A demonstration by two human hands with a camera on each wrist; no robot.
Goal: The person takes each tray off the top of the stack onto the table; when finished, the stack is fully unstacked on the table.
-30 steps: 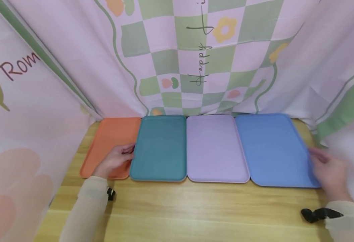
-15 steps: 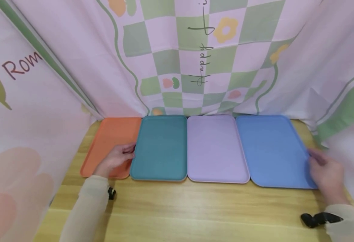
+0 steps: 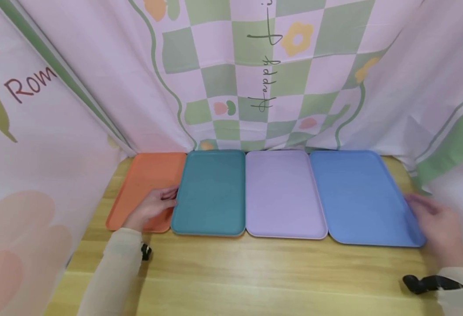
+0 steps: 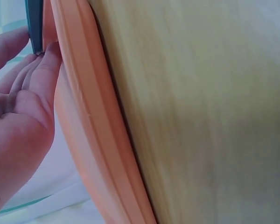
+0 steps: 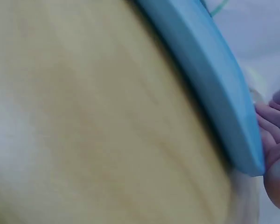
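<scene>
Reads “Happy” (image 3: 264,84) sideways on checked cloth (image 3: 217,81) at 1 o'clock, with further script (image 3: 271,34) partly cut off; reads “Rom” (image 3: 30,85) on pale cloth (image 3: 61,145) at 10 o'clock.

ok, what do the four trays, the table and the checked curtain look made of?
Orange tray, teal tray, lavender tray, blue tray: likely molded plastic, matte; uniform color, rounded rims.
Table: wood or wood-look laminate, satin; streaky grain, soft glare.
Checked curtain: probably printed fabric, matte; soft folds, fiber unclear.

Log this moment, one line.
left hand: touches teal tray, left edge; right hand: at blue tray, right edge; lilac tray: between; orange tray: leftmost
</scene>
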